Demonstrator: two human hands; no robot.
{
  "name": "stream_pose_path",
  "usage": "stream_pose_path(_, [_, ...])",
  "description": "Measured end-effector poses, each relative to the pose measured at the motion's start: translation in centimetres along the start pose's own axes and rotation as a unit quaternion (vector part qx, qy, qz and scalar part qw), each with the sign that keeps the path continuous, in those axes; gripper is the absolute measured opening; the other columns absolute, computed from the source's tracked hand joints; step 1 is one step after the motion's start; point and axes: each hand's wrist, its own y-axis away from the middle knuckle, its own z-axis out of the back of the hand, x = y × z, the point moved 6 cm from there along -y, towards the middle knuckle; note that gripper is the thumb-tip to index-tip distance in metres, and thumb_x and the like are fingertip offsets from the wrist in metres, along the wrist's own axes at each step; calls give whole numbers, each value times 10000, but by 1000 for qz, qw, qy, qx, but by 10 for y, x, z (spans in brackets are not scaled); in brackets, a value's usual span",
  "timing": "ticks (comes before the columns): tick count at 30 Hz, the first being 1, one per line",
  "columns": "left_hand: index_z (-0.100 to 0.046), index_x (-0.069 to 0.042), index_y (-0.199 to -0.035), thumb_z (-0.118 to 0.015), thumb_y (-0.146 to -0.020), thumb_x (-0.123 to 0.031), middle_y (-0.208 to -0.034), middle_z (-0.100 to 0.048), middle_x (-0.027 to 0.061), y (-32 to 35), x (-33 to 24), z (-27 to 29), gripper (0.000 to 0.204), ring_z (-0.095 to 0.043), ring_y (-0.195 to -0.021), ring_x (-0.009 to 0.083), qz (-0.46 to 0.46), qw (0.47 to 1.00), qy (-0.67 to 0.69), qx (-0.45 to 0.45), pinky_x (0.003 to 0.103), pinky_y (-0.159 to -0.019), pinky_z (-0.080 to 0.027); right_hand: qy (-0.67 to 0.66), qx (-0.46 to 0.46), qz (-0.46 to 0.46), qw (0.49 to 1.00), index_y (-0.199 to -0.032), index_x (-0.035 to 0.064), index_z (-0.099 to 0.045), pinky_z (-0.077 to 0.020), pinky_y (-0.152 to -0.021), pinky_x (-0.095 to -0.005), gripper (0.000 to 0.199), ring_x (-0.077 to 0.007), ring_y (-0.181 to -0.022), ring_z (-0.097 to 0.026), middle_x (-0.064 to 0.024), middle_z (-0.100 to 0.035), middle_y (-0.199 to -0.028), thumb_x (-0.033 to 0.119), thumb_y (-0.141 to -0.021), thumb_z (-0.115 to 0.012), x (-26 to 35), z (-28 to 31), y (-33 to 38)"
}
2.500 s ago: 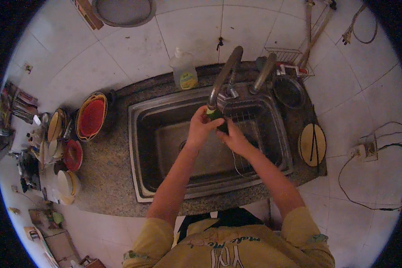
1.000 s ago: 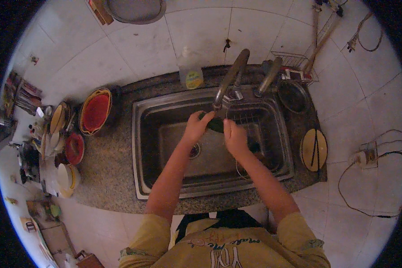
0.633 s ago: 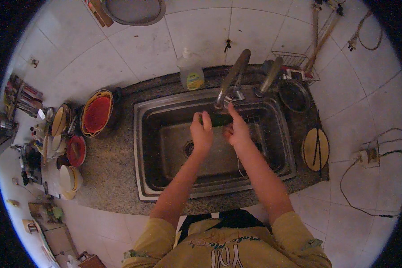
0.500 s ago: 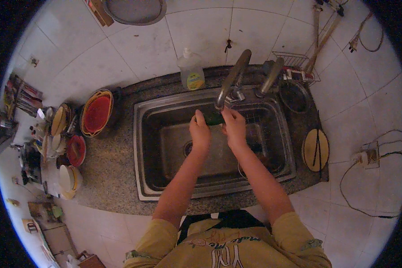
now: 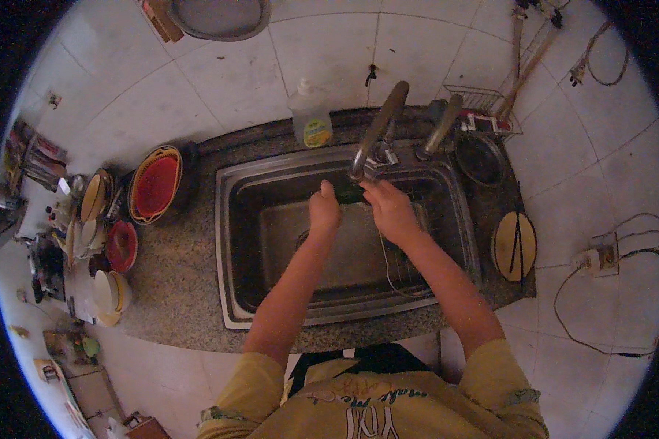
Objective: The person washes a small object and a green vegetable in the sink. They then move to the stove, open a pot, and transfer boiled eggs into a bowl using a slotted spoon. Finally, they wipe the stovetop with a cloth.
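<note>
Below the spout of the metal faucet [image 5: 377,135], both my hands are over the sink [image 5: 285,252]. My left hand [image 5: 325,208] is closed round the left end of a dark green, cucumber-like vegetable [image 5: 350,194], thumb up. On its right end lies my right hand [image 5: 389,208], with its fingers bent over the vegetable just under the spout. Only a short middle stretch of the vegetable shows between the hands. Whether water is running is hard to see.
A soap bottle [image 5: 313,121] stands behind the sink, and a wire rack [image 5: 410,274] sits in its right part. Baskets with a red inside [image 5: 156,184] and a red bowl [image 5: 121,245] are at left. A dark pan [image 5: 480,159] and a round board [image 5: 514,245] lie at right.
My right hand has turned, its wrist and forearm swinging out to the right while the fingers stay at the vegetable. My left hand has hardly moved.
</note>
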Motion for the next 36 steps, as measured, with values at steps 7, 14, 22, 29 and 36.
stream_pose_path(7, [-487,35,-748,-366,-869,-315,-633,-511,207,34,-61,-9,390,-493,-580,365,-334,927,-159,-66,404,-542,-381,-200,77,-308,927,-775,30,-542,-350,-418,-321,377,-221,-443,-447,-76,-495,-543,397,-819,-467,-58,-28,-3])
stream_pose_path(14, [-493,21,-782,-360,-877,-278,-655,-510,219,51,-96,-12,341,-483,-625,398,-400,901,-168,-11,398,-554,-378,-626,276,-491,539,-708,59,-467,-219,-335,-215,404,-80,-366,-270,34,-323,-477,452,-794,-503,-41,-49,27])
stream_pose_path(22, [-498,26,-788,-366,-875,-282,-663,-512,218,35,-93,-5,346,-484,-635,402,-383,905,-182,-26,405,-559,-377,-539,160,-259,785,-1029,2,-471,-369,-542,-197,241,-94,-638,-446,-28,-503,-766,171,-872,-405,-38,-41,10])
stream_pose_path(29, [-519,43,-815,-349,-873,-299,-731,-530,249,21,-84,-5,386,-503,-726,415,-352,916,-193,-24,420,-633,-388,-402,107,-104,903,-1215,30,-399,-428,-652,-229,428,-97,-763,-517,-46,-554,-820,-26,-793,-441,-25,-20,4])
stream_pose_path(36, [-544,60,-820,-351,-854,-381,-811,-537,266,-1,-61,2,482,-497,-757,428,-236,950,-200,-36,411,-696,-387,-180,57,-117,975,-1114,111,-516,-459,-683,-324,373,-191,-780,-583,-142,-586,-941,53,-749,-562,-12,-7,3])
